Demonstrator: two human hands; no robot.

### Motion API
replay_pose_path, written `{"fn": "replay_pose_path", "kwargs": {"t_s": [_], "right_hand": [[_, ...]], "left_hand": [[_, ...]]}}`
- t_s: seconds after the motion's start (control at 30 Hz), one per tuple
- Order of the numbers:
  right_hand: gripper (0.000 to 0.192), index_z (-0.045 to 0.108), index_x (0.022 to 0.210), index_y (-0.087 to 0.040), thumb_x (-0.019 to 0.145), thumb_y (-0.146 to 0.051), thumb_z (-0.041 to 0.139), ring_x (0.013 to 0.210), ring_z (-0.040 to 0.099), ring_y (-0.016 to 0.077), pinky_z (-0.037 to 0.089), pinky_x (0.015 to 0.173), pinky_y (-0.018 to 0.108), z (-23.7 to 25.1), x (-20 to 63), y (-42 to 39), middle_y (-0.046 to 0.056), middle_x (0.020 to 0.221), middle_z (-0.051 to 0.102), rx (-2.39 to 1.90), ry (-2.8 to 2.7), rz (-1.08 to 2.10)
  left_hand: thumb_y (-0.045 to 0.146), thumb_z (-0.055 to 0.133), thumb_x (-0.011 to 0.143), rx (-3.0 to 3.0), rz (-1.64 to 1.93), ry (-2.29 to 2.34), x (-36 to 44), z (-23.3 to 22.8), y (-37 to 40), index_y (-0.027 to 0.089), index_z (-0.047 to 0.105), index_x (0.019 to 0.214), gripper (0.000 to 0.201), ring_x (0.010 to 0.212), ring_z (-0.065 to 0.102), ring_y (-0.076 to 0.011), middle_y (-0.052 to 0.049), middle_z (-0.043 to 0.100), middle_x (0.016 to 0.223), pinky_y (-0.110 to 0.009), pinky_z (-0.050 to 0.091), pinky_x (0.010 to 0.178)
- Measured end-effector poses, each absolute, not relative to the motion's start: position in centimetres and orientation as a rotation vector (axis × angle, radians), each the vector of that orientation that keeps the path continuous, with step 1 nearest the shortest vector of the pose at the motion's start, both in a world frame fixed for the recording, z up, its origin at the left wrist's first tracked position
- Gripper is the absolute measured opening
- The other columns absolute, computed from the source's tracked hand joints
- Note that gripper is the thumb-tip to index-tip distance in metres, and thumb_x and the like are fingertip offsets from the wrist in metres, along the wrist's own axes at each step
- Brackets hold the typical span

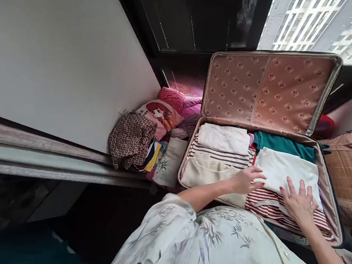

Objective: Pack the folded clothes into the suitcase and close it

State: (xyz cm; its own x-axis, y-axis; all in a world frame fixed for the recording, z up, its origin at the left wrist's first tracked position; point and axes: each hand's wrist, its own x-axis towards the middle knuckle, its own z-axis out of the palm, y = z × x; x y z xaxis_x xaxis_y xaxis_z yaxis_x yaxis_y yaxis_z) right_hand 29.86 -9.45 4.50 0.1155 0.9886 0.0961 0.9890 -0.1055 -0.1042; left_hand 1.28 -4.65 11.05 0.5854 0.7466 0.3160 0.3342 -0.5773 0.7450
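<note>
L hand [248, 180] & R hand [299, 204]: fingers spread flat, pressing white shirt [287, 170] in open suitcase [330, 183], atop striped top [265, 202].

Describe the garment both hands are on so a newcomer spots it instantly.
Start at the open suitcase under the window. At its right end, the folded white top lies on a red-striped garment, beside a green one. The left hand and right hand press on it; it is the only plain white piece on that side.
</note>
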Motion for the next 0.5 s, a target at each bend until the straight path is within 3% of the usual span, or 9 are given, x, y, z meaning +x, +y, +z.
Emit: {"fn": "replay_pose_path", "kwargs": {"t_s": [0.1,0.2,0.3,0.4,0.5], "right_hand": [[0.071,0.052,0.154,-0.023,0.101,-0.062,0.025,0.15,0.032,0.0456,0.037,0.108,0.068,5.4,25.5,-12.0,0.022,0.161,0.039,-2.188,-2.017,0.01],[0.069,0.053,0.152,-0.02,0.101,-0.058,0.028,0.147,0.037,0.0455,0.039,0.106,0.068,5.7,20.4,-13.5,0.024,0.156,0.043,-2.099,-2.037,0.03],[0.066,0.048,0.155,-0.022,0.1,-0.055,0.032,0.144,0.039,0.0455,0.04,0.106,0.068,5.9,15.5,-13.8,0.024,0.154,0.045,-1.988,-2.046,0.046],[0.064,0.042,0.157,-0.023,0.099,-0.051,0.037,0.143,0.041,0.0434,0.039,0.108,0.066,6.6,11.4,-13.1,0.023,0.152,0.045,-1.864,-2.086,0.059],[0.062,0.042,0.154,-0.02,0.1,-0.049,0.039,0.141,0.043,0.0403,0.039,0.111,0.061,8.4,7.9,-11.6,0.024,0.15,0.046,-1.738,-2.132,0.086]], "left_hand": [[0.043,0.05,0.103,1.794,1.284,1.124,-10.9,13.1,-6.3,0.019,0.073,0.113,0.035,0.109,0.069,-0.0226,-0.014,0.071,0.113,-0.037,0.057,0.096],[0.035,0.035,0.107,1.212,1.428,1.855,-23.1,11.9,-7.0,0.018,0.068,0.118,0.039,0.095,0.069,-0.0196,-0.012,0.07,0.106,-0.035,0.058,0.088],[0.022,0.048,0.098,1.036,0.97,2.385,-30.5,8.0,-8.2,0.012,0.064,0.125,0.033,0.117,0.064,-0.0251,-0.018,0.065,0.122,-0.042,0.051,0.105],[0.023,0.061,0.09,1.286,0.447,2.376,-31.6,2.9,-10.1,0.013,0.06,0.136,0.047,0.141,0.048,-0.0342,-0.021,0.052,0.148,-0.053,0.04,0.117],[0.023,0.061,0.092,1.372,0.191,2.307,-29.8,-0.9,-11.6,0.017,0.047,0.153,0.063,0.154,0.028,-0.042,-0.022,0.033,0.166,-0.067,0.032,0.118]]}}
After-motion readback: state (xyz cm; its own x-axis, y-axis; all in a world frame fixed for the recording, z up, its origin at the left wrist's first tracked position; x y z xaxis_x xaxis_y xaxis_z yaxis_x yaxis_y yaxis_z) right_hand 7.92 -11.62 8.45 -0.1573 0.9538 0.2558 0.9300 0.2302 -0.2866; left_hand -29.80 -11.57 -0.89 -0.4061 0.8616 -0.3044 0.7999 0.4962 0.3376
